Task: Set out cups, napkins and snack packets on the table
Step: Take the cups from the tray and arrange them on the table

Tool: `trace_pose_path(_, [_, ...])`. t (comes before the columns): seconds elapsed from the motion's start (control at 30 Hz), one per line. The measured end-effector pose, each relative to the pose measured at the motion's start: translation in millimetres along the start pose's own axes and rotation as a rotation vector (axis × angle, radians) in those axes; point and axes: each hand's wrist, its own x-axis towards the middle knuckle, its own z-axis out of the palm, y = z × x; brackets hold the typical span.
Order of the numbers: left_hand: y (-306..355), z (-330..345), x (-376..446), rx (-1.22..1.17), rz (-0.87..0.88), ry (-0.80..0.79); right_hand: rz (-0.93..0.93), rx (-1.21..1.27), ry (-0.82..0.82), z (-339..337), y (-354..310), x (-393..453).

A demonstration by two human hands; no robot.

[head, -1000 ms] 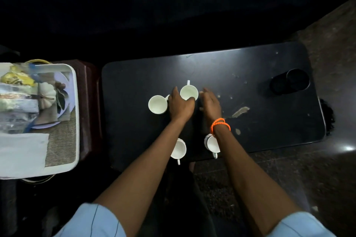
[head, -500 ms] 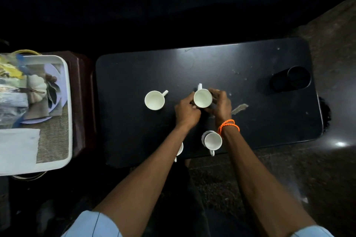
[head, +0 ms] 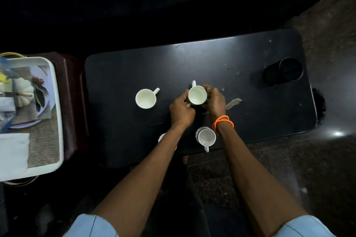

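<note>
On the black table (head: 250, 121) both hands hold a white cup (head: 197, 94), its handle pointing away from me. My left hand (head: 181, 110) grips its left side and my right hand (head: 215, 102), with an orange bracelet at the wrist, grips its right side. A second white cup (head: 145, 98) stands to the left, handle to the upper right. A third cup (head: 206, 137) stands near the front edge between my forearms. Another cup (head: 161, 136) is mostly hidden under my left forearm.
A white tray (head: 57, 121) at the left holds a white napkin (head: 12, 152), a plate, a small white pumpkin and packets. A round black cup holder (head: 289, 69) sits at the table's far right corner. Scuffed patches mark the tabletop right of my hands.
The cup in my hands has shifted to the right, away from the left cup. My right hand has closed around its right side.
</note>
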Motion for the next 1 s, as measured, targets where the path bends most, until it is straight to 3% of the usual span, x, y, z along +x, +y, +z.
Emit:
trace_pose_path(0.07, [-1.8,-4.7,0.6,-0.021,-0.008,0.009,-0.024,0.094,0.128,3.6,6.4,-2.2])
trace_pose_path(0.2, [-2.4,-38.1,6.9,-0.056,0.005,0.163,-0.21,0.085,0.546,17.5,16.1,-27.3])
trace_pose_path(0.27, [0.4,-66.1,7.2,-0.067,0.102,0.298,-0.247,0.087,0.606,36.0,19.0,-43.8])
trace_pose_path(0.33, [0.3,-95.3,8.0,0.027,0.196,0.44,-0.189,0.114,0.499,58.6,22.0,-56.3])
trace_pose_path(0.4, [-4.3,-119.0,15.9,0.167,0.164,0.476,-0.08,0.104,0.238,82.5,24.6,-63.3])
trace_pose_path(0.5, [-16.2,-141.8,34.7,0.281,-0.029,0.303,-0.001,-0.019,-0.069,110.9,23.3,-65.4])
trace_pose_path(0.6, [-24.2,-147.2,35.8,0.175,-0.167,0.142,0.041,-0.082,-0.221,128.2,15.6,-65.9])
trace_pose_path(1.0, [-41.8,-120.2,4.2,-0.106,-0.207,0.179,-0.036,-0.058,-0.171,112.0,15.4,-57.1])
